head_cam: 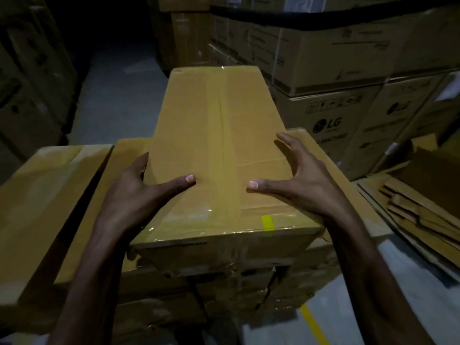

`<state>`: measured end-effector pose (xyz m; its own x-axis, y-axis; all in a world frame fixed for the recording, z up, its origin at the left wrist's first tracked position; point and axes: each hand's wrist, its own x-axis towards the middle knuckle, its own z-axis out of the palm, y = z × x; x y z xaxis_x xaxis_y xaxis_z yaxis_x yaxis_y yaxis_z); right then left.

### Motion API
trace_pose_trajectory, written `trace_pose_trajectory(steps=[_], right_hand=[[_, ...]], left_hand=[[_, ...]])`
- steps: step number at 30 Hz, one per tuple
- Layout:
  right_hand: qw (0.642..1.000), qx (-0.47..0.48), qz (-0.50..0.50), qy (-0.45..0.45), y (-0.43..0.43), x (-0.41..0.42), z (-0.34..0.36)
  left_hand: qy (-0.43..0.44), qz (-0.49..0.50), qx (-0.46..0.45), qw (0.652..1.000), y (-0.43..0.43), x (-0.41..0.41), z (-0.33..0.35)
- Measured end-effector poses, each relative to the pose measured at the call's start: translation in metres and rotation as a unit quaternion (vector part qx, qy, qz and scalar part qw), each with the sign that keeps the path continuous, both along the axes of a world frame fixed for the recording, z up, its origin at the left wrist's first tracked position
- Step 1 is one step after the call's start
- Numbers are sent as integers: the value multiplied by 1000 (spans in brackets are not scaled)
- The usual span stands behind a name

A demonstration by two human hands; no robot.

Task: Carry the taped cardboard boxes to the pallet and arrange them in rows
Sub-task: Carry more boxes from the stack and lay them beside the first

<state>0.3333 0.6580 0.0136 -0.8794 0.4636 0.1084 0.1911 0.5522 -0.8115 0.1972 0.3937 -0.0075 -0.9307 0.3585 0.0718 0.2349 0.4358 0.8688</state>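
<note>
A long taped cardboard box (pixel 219 145) lies on top of a stack of similar boxes (pixel 249 277), its length running away from me. A clear tape strip runs down its middle and a small yellow tape mark sits at its near edge. My left hand (pixel 134 192) clasps the box's left edge near the close end, with the thumb flat on top and the fingers down the side. My right hand (pixel 298 178) is spread at the right edge. Its thumb tip touches the top and its fingers are lifted, casting a shadow on the box.
Another taped box (pixel 49 195) lies to the left at about the same height. Printed cartons (pixel 331 113) are stacked behind and to the right. Flattened cardboard sheets (pixel 418 207) are piled at the right. The grey floor with a yellow line (pixel 313 324) shows below, and a dark aisle (pixel 117 95) runs far left.
</note>
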Motion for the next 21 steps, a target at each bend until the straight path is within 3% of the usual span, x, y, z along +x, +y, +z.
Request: trace_pose_trajectory(steps=[8, 13, 21], right_hand=[[994, -8, -96, 53, -26, 120, 19], [973, -20, -215, 76, -45, 234, 13], [918, -37, -390, 59, -104, 455, -28]], left_hand=[[69, -74, 9, 995, 12, 69, 36], [88, -167, 1, 982, 37, 147, 45], [73, -374, -18, 924, 73, 308, 6]])
